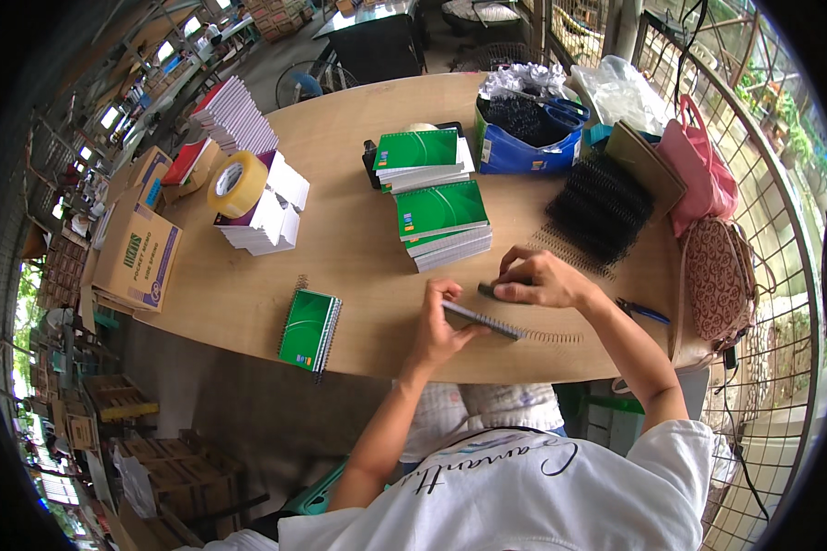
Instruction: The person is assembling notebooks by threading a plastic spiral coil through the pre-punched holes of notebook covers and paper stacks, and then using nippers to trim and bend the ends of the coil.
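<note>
My left hand [435,329] grips a small notebook [483,320] edge-on above the front of the table. A thin wire coil [560,338] runs along its spine and sticks out well past the right end. Just above it, my right hand [544,278] pinches a small dark block-like piece [488,291], whose kind I cannot make out. To the left lie green spiral notebooks [311,329] with coil ends jutting out. Beyond my hands stand piles of green-covered pads [442,209], with no coils showing on them. A heap of black coils [605,207] sits to the right.
Pliers [643,311] with blue handles lie by the right edge, near a patterned bag [721,280] and a pink bag [706,179]. A blue box [528,154] holds scissors and dark coils. At left are a tape roll [239,184] on white pads and a cardboard carton [136,250].
</note>
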